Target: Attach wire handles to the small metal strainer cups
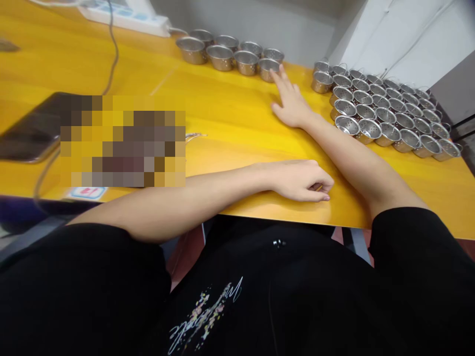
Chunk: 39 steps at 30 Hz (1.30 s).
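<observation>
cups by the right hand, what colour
Shiny silver metal: the cups by the right hand show best in the head view.

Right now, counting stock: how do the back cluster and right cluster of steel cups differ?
The back cluster holds few cups in two rows; the right cluster holds many. The right hand touches the back cluster, not the right cluster. Both are perforated steel cups.

We look down on a glossy yellow table [230,113]. A white power strip [126,17] lies along its far left edge, with a grey cable [113,49] trailing toward a dark phone [31,131] that lies flat. Perforated steel cups [230,54] line the back, and a dense block of cups [386,116] stands upright at right.
</observation>
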Each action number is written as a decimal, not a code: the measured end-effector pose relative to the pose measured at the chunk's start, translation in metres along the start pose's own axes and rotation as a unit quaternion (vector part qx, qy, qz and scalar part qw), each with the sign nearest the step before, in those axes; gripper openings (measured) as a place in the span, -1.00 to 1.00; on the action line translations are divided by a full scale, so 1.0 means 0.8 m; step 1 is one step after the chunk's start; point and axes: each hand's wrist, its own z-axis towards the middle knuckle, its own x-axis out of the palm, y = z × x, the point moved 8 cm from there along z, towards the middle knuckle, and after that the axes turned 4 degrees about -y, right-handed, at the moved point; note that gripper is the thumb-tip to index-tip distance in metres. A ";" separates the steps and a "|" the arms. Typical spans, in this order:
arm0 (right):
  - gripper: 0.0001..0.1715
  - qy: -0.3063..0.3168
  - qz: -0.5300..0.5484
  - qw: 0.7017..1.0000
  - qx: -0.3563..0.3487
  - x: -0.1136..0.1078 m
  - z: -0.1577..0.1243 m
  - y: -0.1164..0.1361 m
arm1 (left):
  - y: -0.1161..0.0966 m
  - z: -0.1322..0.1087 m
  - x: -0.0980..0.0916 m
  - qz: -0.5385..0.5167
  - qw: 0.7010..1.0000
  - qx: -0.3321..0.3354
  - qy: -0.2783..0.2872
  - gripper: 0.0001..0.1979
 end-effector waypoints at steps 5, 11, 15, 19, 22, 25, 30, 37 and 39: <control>0.33 -0.021 -0.015 0.998 0.065 -0.006 0.040 -0.008 | 0.001 0.001 0.000 -0.007 1.000 0.010 -0.001 -0.69; 0.15 -0.035 -0.007 0.997 0.075 -0.013 0.027 -0.011 | 0.004 0.001 0.001 0.003 1.000 0.000 0.003 -0.74; -0.10 -0.037 0.001 0.996 0.076 -0.013 0.022 -0.010 | 0.003 0.000 0.000 0.008 1.000 -0.003 0.003 -0.75; -0.27 -0.057 -0.008 0.995 0.076 -0.014 0.026 -0.010 | 0.001 0.000 -0.001 0.010 1.000 -0.005 0.006 -0.76; -0.36 -0.060 -0.027 0.995 0.071 -0.016 0.026 -0.006 | 0.001 0.000 -0.001 0.011 1.000 -0.008 0.007 -0.76; -0.43 -0.058 -0.043 0.996 0.054 -0.020 0.024 0.003 | 0.000 0.000 -0.002 0.013 1.000 -0.005 0.006 -0.77; -0.44 -0.067 -0.056 0.996 0.003 -0.023 0.018 0.028 | 0.003 0.001 -0.001 0.012 1.000 0.000 0.006 -0.77; -0.13 -0.034 -0.039 0.999 -0.014 -0.051 0.019 0.074 | 0.002 -0.001 -0.001 0.015 1.000 0.003 0.009 -0.79; -0.29 0.033 -0.034 0.998 -0.043 -0.065 0.014 0.090 | 0.001 -0.001 -0.001 0.014 1.000 0.000 0.010 -0.78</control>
